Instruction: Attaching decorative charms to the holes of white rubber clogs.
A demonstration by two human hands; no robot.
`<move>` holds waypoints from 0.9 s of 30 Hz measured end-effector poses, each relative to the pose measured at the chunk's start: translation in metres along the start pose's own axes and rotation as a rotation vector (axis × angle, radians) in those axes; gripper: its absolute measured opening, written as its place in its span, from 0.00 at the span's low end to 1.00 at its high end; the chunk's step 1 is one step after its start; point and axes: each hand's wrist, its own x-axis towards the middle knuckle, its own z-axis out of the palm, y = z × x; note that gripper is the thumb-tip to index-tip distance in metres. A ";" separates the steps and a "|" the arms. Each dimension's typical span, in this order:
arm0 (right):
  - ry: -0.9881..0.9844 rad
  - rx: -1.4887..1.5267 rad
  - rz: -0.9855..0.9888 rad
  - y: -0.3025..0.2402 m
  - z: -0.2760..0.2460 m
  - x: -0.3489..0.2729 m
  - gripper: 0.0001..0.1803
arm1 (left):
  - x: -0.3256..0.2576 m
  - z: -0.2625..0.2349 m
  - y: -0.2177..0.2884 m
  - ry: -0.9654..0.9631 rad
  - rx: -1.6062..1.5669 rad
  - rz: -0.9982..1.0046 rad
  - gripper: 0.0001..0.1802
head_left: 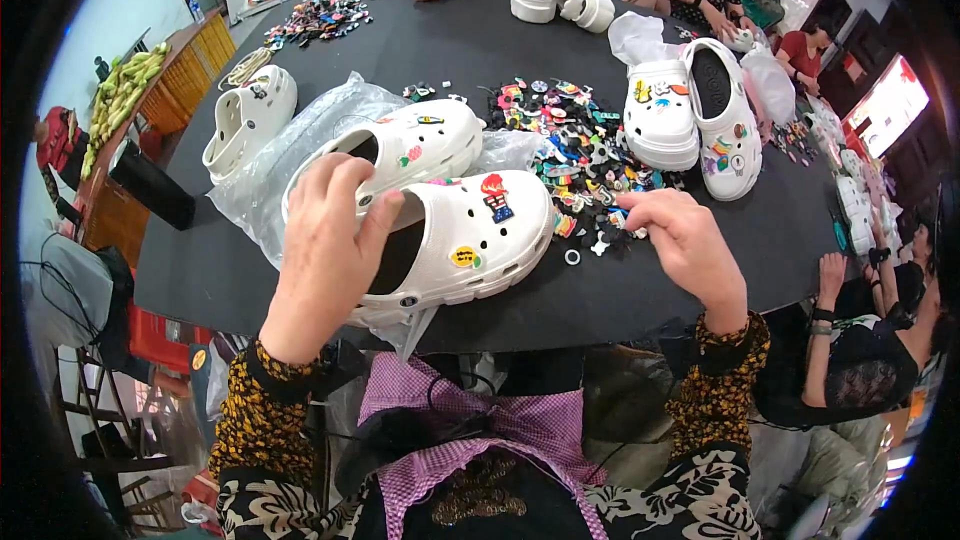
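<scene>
A white clog (480,240) with holes lies in front of me, toe to the right, bearing a red-and-blue figure charm and a yellow charm. My left hand (335,240) grips it by the heel end, thumb over the rim of the opening. Just behind it rests a second white clog (430,145) with a pink fruit charm. At the near edge of a heap of colourful shoe charms (580,155) is my right hand (690,240), index finger and thumb drawn together, other fingers curled. Whatever is between those fingertips, if anything, is too small to make out.
Clear plastic wrap (270,185) lies under the clogs on the dark table (220,270). More decorated clogs stand left (250,120), right (725,130) and at the back (560,0). A second charm heap (320,18) lies far left. Other people sit around the table.
</scene>
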 end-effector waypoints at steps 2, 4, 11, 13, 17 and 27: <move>-0.017 0.025 0.101 0.003 -0.004 -0.004 0.08 | -0.001 0.004 -0.011 0.027 0.069 -0.011 0.18; -0.016 0.009 0.113 0.009 -0.008 -0.005 0.07 | -0.002 0.008 -0.013 -0.072 -0.050 -0.082 0.19; 0.020 0.104 0.171 0.031 -0.012 0.003 0.08 | -0.002 0.015 -0.020 -0.171 0.078 0.043 0.15; -0.015 0.083 0.200 0.030 -0.013 0.010 0.08 | 0.001 0.018 -0.031 -0.191 0.016 0.030 0.13; -0.052 0.080 0.223 0.019 -0.014 0.023 0.09 | 0.009 0.009 -0.036 -0.211 -0.122 0.040 0.10; 0.011 -0.003 0.189 0.030 -0.035 0.010 0.08 | 0.021 -0.018 -0.052 -0.307 -0.126 0.147 0.18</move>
